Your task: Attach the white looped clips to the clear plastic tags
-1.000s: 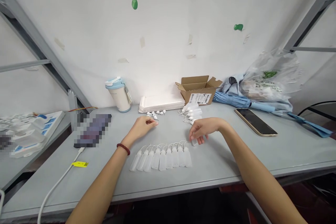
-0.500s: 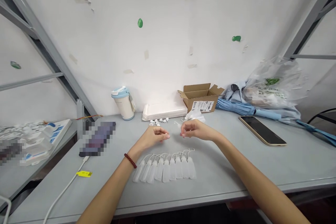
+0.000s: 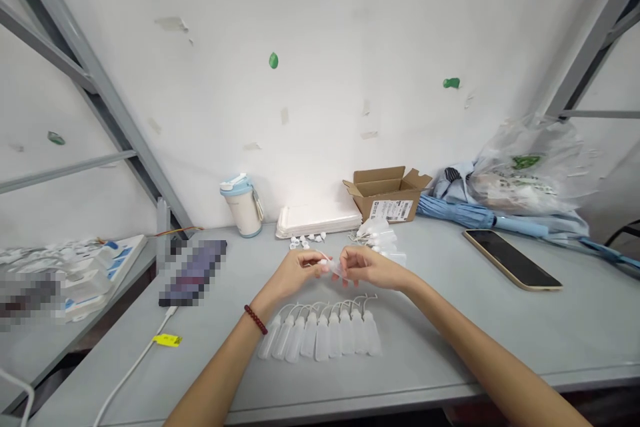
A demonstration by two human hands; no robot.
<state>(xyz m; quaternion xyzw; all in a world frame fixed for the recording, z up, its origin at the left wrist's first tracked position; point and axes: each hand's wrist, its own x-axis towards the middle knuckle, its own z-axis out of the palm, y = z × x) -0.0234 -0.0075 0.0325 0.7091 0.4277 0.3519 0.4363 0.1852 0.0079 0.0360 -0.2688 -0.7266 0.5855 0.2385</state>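
Between my two hands is a small translucent plastic squeeze bottle (image 3: 335, 267), tilted, with a thin white tube at its top. My left hand (image 3: 293, 273) pinches it at the white neck end. The fingers of my right hand (image 3: 369, 267) are closed round its body and partly hide it. Just below my hands, a row of several similar bottles (image 3: 323, 339) lies side by side on the table, their bent tubes pointing away from me. Beyond my left hand are several small white caps (image 3: 306, 240). More translucent bottles (image 3: 385, 238) lie in a pile beyond my right hand.
Along the wall stand a cream and blue cup (image 3: 243, 207), a stack of white trays (image 3: 319, 221) and an open cardboard box (image 3: 387, 203). A blue umbrella (image 3: 457, 211) and a phone (image 3: 513, 260) lie at right. A blurred device (image 3: 194, 273) with a cable is at left.
My hands have come together, and the bottle is now between them with my left fingers at its neck. The view has shifted slightly, showing more of the bottle pile.
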